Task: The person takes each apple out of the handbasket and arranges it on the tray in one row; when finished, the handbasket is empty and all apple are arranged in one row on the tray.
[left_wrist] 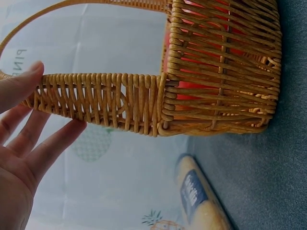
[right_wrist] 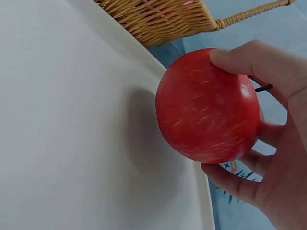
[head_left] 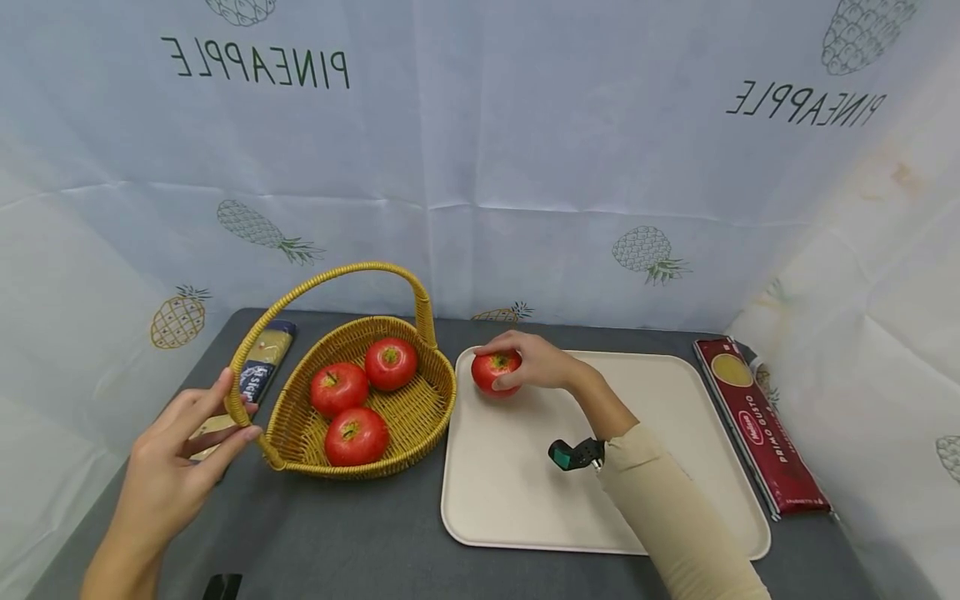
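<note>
A yellow wicker basket point(head_left: 420, 417) with a tall arched handle stands on the left of the table, and three red apples point(head_left: 356, 437) lie in it. My left hand point(head_left: 168, 462) pinches the near left part of the handle between thumb and fingers; the left wrist view shows the basket's woven side point(left_wrist: 220, 72) close by. Over the far left corner of a beige tray point(head_left: 525, 500), my right hand point(head_left: 536, 360) grips another red apple point(right_wrist: 208, 108). In the right wrist view its thumb and fingers curl round the fruit, which casts a shadow on the tray.
A red pasta packet point(head_left: 761, 425) lies right of the tray, partly against its edge. Behind the basket's left side is a yellow and blue packet point(head_left: 262, 358), partly hidden. A white pineapple-print cloth point(head_left: 480, 150) hangs behind the dark table point(head_left: 337, 533).
</note>
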A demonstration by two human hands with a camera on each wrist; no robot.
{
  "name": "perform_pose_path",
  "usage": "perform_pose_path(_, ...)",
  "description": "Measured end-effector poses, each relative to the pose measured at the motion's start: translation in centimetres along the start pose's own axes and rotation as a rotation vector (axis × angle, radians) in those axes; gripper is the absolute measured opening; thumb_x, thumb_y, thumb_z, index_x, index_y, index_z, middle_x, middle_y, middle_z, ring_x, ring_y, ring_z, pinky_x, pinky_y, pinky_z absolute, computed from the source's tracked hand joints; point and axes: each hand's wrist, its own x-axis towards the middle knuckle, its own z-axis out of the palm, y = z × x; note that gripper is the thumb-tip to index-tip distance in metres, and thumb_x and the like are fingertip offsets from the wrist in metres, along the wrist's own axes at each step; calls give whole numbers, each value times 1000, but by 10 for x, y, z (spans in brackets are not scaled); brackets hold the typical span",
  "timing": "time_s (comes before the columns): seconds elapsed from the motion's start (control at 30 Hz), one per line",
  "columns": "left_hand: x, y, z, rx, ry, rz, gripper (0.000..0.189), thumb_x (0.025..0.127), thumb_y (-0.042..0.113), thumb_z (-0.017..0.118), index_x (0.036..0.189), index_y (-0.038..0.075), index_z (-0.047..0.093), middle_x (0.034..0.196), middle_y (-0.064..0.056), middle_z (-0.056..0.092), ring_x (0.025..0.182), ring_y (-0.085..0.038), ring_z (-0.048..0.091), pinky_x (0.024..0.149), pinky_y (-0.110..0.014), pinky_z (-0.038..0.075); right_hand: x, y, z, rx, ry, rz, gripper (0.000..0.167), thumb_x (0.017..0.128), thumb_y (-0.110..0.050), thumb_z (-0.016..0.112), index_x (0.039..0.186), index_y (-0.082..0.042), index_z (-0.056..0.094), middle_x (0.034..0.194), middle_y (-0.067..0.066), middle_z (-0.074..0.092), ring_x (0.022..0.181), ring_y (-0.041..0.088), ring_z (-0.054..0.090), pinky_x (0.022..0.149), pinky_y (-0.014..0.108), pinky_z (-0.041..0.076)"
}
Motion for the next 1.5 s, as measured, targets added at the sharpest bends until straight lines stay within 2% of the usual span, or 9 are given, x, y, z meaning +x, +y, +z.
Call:
perform_pose_path(0.23, 1, 0, 0, -15, -1, 11, 67, 88, 18, 74, 143, -12, 49, 113, 10, 62, 106, 5, 69, 83, -5, 58, 4, 5, 8, -17, 5, 1, 55, 87, -24, 74, 140, -22, 64, 144, 12, 55, 130, 31, 53, 104, 43, 58)
perform_pose_path(0.53, 1, 0, 0, -15, -3, 8, 69, 88, 21, 74, 143, -12, 49, 112, 9, 63, 105, 5, 69, 82, -6, 58, 6, 9, 13, -27, -5, 19, 57, 88, -25, 74, 144, -23, 61, 146, 12, 54, 131, 31, 53, 105, 44, 57)
perform_pose_path(0.8, 1, 0, -1, -9, -3, 1, 69, 88, 23, 73, 143, -11, 49, 111, 10, 63, 103, 5, 69, 82, -5, 58, 8, 10, 10, -51, -12, 37, 56, 91, -28, 73, 145, -24, 60, 148, 10, 57, 133, 29, 52, 108, 46, 56)
perform_pose_path(0.93, 1, 0, 0, -20, 0, -7, 68, 86, 16, 75, 143, -12, 49, 111, 9, 63, 103, 5, 69, 82, -6, 58, 13, 12, 7, -42, -19, 40, 55, 91, -29, 73, 145, -23, 60, 145, 7, 61, 129, 27, 56, 105, 43, 57)
perform_pose_path(1.07, 1, 0, -1, -14, -3, -9, 69, 87, 21, 74, 144, -11, 49, 111, 10, 64, 104, 5, 69, 81, -5, 58, 18, 12, 6, -30, -25, 49, 56, 93, -32, 73, 146, -22, 59, 142, 6, 63, 125, 25, 57, 103, 41, 57)
perform_pose_path(1.33, 2, -1, -1, -27, -13, 10, 69, 88, 22, 73, 144, -10, 49, 111, 8, 63, 104, 4, 69, 81, -6, 59, 21, 12, 8, -35, 4, 70, 56, 95, -31, 71, 148, -23, 56, 152, 10, 53, 137, 31, 50, 111, 49, 53)
perform_pose_path(1.5, 1, 0, -1, -21, -7, 1, 68, 87, 20, 74, 144, -9, 49, 111, 9, 63, 104, 5, 70, 81, -6, 59, 20, 13, 8, -23, 0, 70, 58, 96, -31, 72, 150, -22, 54, 151, 9, 53, 135, 30, 51, 109, 47, 54)
